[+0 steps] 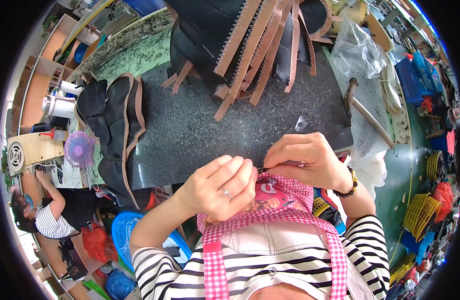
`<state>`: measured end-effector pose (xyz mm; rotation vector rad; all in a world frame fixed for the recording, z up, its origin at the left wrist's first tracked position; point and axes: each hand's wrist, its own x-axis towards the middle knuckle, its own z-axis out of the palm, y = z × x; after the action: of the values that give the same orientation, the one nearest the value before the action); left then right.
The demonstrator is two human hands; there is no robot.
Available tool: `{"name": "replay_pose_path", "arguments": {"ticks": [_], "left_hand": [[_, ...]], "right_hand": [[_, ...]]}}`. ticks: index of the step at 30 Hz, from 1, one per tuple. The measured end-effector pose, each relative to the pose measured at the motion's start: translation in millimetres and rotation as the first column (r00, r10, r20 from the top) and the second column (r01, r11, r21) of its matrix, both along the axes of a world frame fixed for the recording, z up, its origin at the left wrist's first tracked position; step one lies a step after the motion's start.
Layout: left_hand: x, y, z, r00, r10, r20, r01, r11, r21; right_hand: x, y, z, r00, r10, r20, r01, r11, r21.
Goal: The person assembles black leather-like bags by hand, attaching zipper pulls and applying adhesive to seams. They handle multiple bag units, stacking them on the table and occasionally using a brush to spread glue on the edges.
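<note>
At the near edge of a dark speckled slab [190, 120], above my pink checked apron [302, 187], my two hands almost meet. My left hand [215, 187], a ring on one finger, is closed with its fingertips pinched together. Opposite it, my right hand [312, 162] pinches thumb against fingers. Between the fingertips a small dark piece [261, 169] shows, mostly hidden; its kind is unclear. Beyond the hands, black leather pieces [200, 45] lie heaped, with several brown zigzag-edged strips [257, 45] hanging toward me. More black leather pieces with brown edging [112, 130] lie at the slab's left.
A hammer [368, 117] rests at the slab's right, below a clear plastic bag [358, 47]. On the left stand a small purple fan [80, 149] and a beige machine [35, 151]. A blue basket [124, 232] sits low beside my left arm. Another person [52, 212] works at far left.
</note>
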<state>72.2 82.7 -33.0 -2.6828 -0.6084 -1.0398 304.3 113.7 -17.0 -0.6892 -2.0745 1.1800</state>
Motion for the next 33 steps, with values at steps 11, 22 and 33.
{"name": "replay_pose_path", "arguments": {"ticks": [11,22,33], "left_hand": [[-8.8,-10.8,14.3,0.975,-0.023,-0.221,0.038,0.997,0.063],[-10.7,-9.7,9.7,0.951,0.010,-0.310,-0.020,0.999,-0.030],[-15.2,-8.7,-26.9,0.933,0.070,0.352,0.189,0.737,-0.648]], "right_hand": [[-18.0,-7.3,12.7,0.962,0.026,0.272,-0.086,0.974,0.211],[-32.4,-10.4,-5.3,0.940,-0.023,0.341,-0.077,0.958,0.277],[-11.0,-12.7,-41.1,0.970,0.045,-0.241,-0.188,0.767,-0.613]]}}
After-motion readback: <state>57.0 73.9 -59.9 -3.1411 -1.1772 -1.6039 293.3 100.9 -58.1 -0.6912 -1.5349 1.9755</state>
